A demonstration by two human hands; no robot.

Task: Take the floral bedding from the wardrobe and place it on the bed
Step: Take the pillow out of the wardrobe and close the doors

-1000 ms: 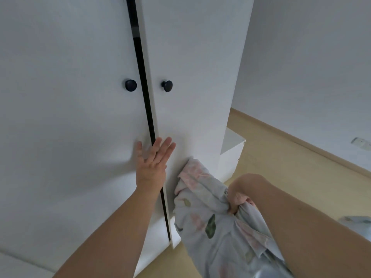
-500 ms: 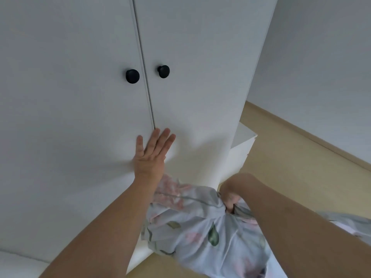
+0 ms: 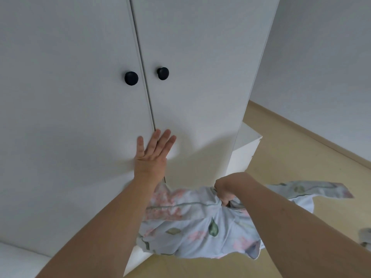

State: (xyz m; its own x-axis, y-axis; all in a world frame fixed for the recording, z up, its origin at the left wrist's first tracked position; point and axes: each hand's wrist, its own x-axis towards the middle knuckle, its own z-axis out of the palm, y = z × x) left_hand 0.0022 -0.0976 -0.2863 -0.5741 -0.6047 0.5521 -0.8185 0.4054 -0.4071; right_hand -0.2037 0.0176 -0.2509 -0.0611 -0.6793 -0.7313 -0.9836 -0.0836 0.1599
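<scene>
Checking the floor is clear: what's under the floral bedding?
Under the floral bedding, held in the right hand, only wood floor shows around it. The patch directly beneath is covered.

wardrobe (image 3: pixel 90 97) fills 9 to 12 o'clock | two knobs (image 3: pixel 131 78) either side of door seam | left hand (image 3: pixel 153 153) flat on seam below knobs | floral bedding (image 3: pixel 192 223) at 5 o'clock, bunched in right hand (image 3: pixel 225 192), over floor (image 3: pixel 291 157) | low cabinet (image 3: pixel 245 147) right of wardrobe

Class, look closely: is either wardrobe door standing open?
No: both wardrobe doors meet flush, left hand flat against them.
</scene>
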